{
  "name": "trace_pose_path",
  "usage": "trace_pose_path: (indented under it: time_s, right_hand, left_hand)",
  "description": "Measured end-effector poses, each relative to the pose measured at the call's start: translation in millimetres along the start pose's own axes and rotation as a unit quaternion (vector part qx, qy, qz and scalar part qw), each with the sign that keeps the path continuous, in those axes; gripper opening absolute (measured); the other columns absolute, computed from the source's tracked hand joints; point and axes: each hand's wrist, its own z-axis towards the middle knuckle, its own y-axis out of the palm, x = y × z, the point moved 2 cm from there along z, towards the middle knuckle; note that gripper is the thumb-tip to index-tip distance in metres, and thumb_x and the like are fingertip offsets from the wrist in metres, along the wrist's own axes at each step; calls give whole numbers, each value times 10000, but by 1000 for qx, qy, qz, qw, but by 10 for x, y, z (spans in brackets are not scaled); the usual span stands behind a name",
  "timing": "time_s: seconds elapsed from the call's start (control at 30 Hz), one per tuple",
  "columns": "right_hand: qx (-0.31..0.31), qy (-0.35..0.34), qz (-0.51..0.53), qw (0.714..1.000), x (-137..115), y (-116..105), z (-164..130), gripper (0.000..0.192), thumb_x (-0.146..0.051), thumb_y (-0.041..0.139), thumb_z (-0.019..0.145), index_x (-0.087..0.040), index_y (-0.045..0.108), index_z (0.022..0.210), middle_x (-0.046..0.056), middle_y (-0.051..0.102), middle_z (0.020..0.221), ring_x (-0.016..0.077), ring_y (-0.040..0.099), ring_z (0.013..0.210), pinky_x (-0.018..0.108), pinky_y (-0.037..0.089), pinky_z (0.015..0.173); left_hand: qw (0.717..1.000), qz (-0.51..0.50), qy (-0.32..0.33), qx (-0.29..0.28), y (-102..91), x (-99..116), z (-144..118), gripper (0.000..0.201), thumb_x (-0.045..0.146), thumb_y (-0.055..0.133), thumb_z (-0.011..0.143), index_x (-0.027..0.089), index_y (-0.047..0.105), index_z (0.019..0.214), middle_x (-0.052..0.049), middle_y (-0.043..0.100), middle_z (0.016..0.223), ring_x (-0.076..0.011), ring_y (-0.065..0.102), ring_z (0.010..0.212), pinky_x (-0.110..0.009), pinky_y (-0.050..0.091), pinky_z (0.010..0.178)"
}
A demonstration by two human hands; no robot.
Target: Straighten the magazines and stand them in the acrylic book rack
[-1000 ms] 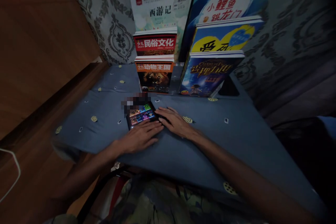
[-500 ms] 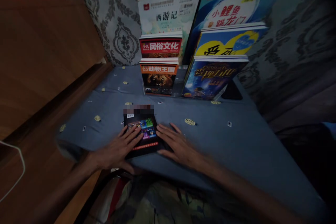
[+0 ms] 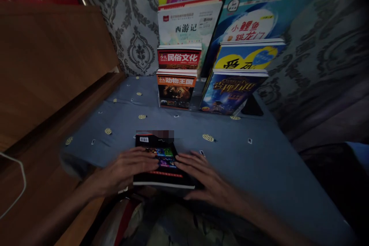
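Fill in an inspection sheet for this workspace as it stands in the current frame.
Surface: blue-grey tablecloth with yellow prints.
Things at hand: black book, barcode side up, near the table's front edge; its top strip is pixelated.
Clutter: lion-cover book and other books standing in two columns at the back; flat black object beside them, too dark to identify.
Hands: left hand across the book's left part; right hand at its right side; grip unclear.
Cables: white cable, far left.
Surroundings: damask-patterned wall; wooden cabinet at left.

book: black, multicoloured panels | cloth: blue-grey, yellow pineapple motifs
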Motion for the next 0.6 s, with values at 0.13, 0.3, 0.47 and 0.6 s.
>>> trace_pose_path:
  time_s: [0.13,0.3,0.47,0.6]
  right_hand:
    - [33,49,62,996,172,-28,225,521,-428,539,972,-303,467,1472,101,564,1463,271,522,1356,524,401,1142]
    - [90,120,162,975,341,-20,588,339,-435,462,980,-258,706,1138,70,754,1127,286,684,1116,484,545,977]
    - [97,197,293,931,350,-23,736,380,-567,499,932,-210,627,919,17,719,699,218,726,682,329,584,622]
    - [86,275,373,882,355,24,710,415,-629,567,838,-229,464,881,-37,665,630,137,632,429,213,421,377]
  left_hand:
    - [989,-107,-15,100,-157,18,280,347,356,437,1027,209,674,1234,-115,755,1127,-231,712,1083,-395,529,1024]
    - [920,-210,-160,289,-293,-85,584,304,476,649,907,181,726,918,-42,764,873,-185,733,811,-266,597,728]
    - [803,-366,-197,426,-333,-619,880,417,521,740,808,176,626,1012,-42,744,935,-207,729,872,-341,600,815]
    - [796,-392,-256,383,-156,-1229,908,477,524,706,797,153,572,1066,-104,733,1000,-266,724,935,-456,587,872]
